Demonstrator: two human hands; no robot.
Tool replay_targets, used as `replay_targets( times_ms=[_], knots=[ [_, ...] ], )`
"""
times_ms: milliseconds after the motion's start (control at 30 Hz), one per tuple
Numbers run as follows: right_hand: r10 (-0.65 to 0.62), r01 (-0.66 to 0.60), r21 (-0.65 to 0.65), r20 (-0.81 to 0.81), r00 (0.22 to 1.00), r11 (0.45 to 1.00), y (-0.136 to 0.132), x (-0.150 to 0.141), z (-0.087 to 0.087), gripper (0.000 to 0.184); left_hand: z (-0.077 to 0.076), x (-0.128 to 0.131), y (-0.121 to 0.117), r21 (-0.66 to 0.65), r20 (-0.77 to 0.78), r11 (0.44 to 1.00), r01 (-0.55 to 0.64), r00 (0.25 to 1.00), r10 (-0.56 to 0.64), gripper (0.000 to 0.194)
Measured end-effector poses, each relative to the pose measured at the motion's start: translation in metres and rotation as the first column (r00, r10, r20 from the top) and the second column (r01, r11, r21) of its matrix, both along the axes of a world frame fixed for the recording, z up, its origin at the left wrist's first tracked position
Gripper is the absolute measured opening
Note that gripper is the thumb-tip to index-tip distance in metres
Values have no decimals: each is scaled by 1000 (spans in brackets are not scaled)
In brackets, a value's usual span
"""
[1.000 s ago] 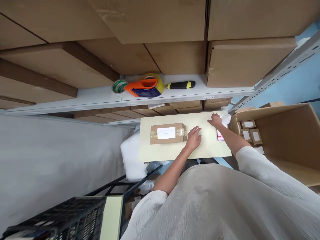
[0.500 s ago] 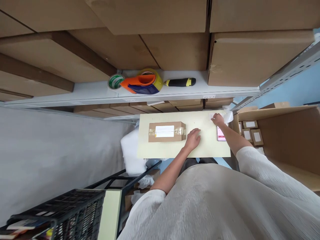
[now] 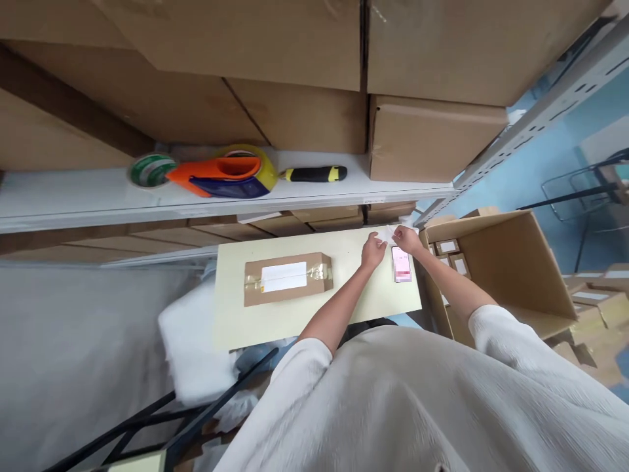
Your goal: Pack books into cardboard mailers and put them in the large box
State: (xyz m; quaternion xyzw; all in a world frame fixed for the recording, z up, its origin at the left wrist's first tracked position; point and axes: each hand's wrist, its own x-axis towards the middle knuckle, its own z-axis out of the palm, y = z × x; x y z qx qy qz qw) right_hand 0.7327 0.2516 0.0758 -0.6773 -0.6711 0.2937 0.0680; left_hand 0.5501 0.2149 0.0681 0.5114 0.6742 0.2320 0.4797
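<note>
My left hand (image 3: 373, 252) and my right hand (image 3: 406, 239) are close together at the far right part of the pale table. Between them is a thin white sheet (image 3: 386, 235), with the fingers of both hands pinched on its edges. Whether it is paper or film I cannot tell. Just below my right hand lies a phone (image 3: 401, 265) with a lit pink screen. To the left, a taped cardboard box (image 3: 318, 270) rests on the table, bearing a white label (image 3: 284, 277) on top.
The pale table (image 3: 230, 328) stands under a shelf (image 3: 314, 196) loaded with large cartons. On that shelf are an orange tape dispenser (image 3: 230, 168), a green-cored tape roll (image 3: 151, 172) and a black-yellow knife (image 3: 314, 174). An open carton (image 3: 511, 275) holding small labelled boxes stands at right.
My left hand has moved right and up from beside the box and now grips the white sheet. My right hand stays on the sheet. The view has swung to the right.
</note>
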Motion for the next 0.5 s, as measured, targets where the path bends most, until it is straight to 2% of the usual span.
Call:
replay_targets(
  times_ms=[100,200,300,400,500],
  knots=[
    [-33,34,8,-35,999,999,-6,6,6,4,-1,19,17,-15,-1,1000,4,1000,-4,47],
    [-55,55,1,-75,996,998,-9,12,6,3,-3,27,24,-16,-5,999,44,999,-44,42],
    [-77,79,9,-104,992,997,-12,21,3,4,-6,27,25,-10,-53,997,71,996,-71,39],
    [-118,124,55,-92,989,991,-16,34,0,16,-9,21,25,-33,-108,996,78,991,-81,43],
    [-85,88,118,-30,996,989,-22,47,-4,24,-12,12,25,-60,-164,996,65,984,-74,45]
  ],
)
